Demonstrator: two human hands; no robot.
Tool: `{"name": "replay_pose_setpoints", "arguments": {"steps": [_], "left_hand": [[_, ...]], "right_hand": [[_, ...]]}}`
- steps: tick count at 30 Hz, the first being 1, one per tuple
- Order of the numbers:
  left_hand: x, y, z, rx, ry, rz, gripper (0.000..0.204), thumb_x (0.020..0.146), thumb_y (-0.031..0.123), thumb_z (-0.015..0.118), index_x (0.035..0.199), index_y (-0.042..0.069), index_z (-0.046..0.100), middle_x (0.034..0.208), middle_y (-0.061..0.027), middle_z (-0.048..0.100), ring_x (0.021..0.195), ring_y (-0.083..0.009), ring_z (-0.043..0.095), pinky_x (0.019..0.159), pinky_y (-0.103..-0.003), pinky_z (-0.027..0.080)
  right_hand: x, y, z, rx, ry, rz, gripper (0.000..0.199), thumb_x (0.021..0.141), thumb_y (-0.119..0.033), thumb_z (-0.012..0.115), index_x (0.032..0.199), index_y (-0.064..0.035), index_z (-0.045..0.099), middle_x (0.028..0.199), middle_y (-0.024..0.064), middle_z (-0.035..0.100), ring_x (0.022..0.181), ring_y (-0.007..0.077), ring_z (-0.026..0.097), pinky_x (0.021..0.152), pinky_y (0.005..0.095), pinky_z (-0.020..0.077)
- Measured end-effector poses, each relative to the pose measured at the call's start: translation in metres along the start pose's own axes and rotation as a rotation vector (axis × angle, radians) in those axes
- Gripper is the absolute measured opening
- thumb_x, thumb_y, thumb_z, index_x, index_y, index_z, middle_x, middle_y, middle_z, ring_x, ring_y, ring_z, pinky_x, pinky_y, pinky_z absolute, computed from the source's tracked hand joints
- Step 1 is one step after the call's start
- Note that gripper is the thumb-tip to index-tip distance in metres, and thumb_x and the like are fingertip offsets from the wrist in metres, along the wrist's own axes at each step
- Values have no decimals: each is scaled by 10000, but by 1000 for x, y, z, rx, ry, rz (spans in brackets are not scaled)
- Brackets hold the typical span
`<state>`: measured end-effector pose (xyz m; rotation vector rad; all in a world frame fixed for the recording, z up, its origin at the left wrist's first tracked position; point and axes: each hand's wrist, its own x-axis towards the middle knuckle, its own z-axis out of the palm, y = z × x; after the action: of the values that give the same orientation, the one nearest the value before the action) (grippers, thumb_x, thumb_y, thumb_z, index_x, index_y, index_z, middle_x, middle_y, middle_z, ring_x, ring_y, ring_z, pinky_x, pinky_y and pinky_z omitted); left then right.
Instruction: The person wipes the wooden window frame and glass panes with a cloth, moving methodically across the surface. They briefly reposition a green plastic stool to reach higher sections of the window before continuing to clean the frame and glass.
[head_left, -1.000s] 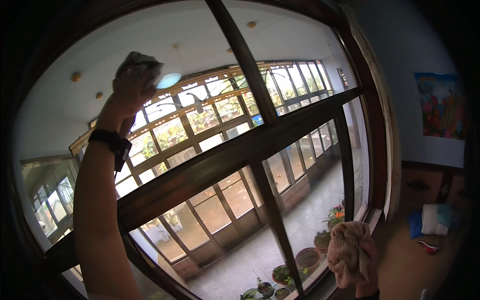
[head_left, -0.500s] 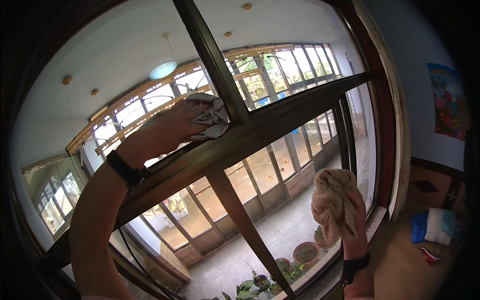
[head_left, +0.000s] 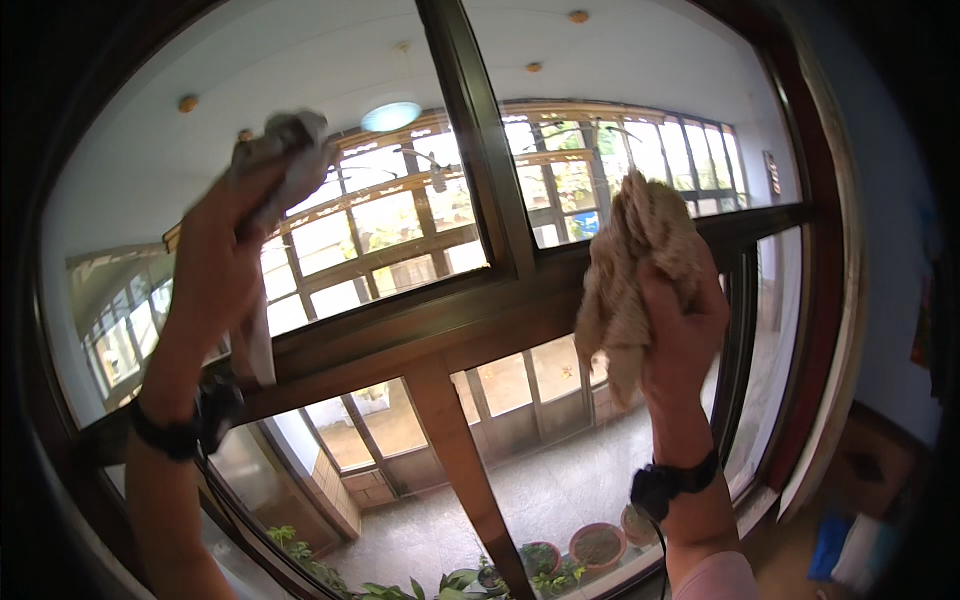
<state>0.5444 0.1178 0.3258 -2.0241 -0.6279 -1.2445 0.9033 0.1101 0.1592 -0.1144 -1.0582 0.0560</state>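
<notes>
In front of the upper left window pane [head_left: 340, 270], my left hand [head_left: 225, 245] is raised and closed round a grey cloth [head_left: 283, 160], which is smeared by motion. A pale corner of that cloth hangs below the hand. My right hand [head_left: 690, 315] grips a bunched tan fluffy cloth [head_left: 640, 250] in front of the dark window crossbar [head_left: 400, 330], its loose end drooping past the fingers. Whether either cloth touches the window I cannot tell. Each wrist wears a black band.
Dark upright frame bars [head_left: 470, 120] divide the window. Beyond the glass stand potted plants [head_left: 597, 545] on a tiled floor [head_left: 430, 535], and a round lamp [head_left: 391, 117] hangs from the ceiling. A curtain [head_left: 830, 400] edges the right side, with blue and white items [head_left: 850, 550] lower down.
My left hand has left the corner by the upright bar, moving left and up with the grey cloth. My right hand has risen with the tan cloth. The view has shifted slightly.
</notes>
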Motion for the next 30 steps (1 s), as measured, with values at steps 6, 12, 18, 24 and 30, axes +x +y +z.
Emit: {"name": "replay_pose_setpoints", "arguments": {"steps": [6, 12, 18, 24, 30], "left_hand": [[-83, 78, 34, 53, -153, -99, 641, 756, -207, 556, 1316, 82, 677, 1226, -195, 676, 1203, -375, 644, 1038, -418, 515], [-104, 83, 64, 141, -88, -73, 588, 732, -213, 566, 1232, 59, 716, 1203, -209, 600, 1079, -405, 623, 902, -454, 533], [-102, 73, 66, 185, -114, -53, 584, 680, -190, 601, 1198, 47, 725, 1304, -213, 580, 1138, -402, 590, 946, -456, 521], [-105, 64, 66, 168, -84, 26, 485, 679, -106, 647, 1138, 28, 734, 1286, -244, 591, 1107, -407, 610, 895, -456, 528], [-106, 54, 67, 59, -83, 51, 514, 640, -58, 612, 1119, 62, 755, 1322, -253, 573, 1073, -410, 610, 891, -478, 521]], "right_hand": [[33, 34, 33, -777, -620, -562, 505, 836, -172, 754, 1322, -91, 642, 1495, 282, 382, 1334, 481, 445, 1075, 584, 396], [16, 51, 31, -827, -772, -486, 389, 910, -131, 669, 1294, -70, 664, 1519, 340, 322, 1375, 516, 398, 1111, 542, 390], [41, 47, 51, -876, -749, -508, 393, 867, -53, 688, 1260, -51, 669, 1518, 336, 316, 1371, 523, 415, 1061, 545, 457], [105, 43, 96, -1086, -628, -739, 331, 876, -53, 679, 1207, -61, 681, 1427, 294, 424, 1291, 478, 516, 1007, 535, 520], [232, 42, 169, -1212, -641, -823, 170, 1003, -108, 570, 1098, -76, 708, 1159, 178, 623, 1020, 328, 685, 858, 451, 591]]}}
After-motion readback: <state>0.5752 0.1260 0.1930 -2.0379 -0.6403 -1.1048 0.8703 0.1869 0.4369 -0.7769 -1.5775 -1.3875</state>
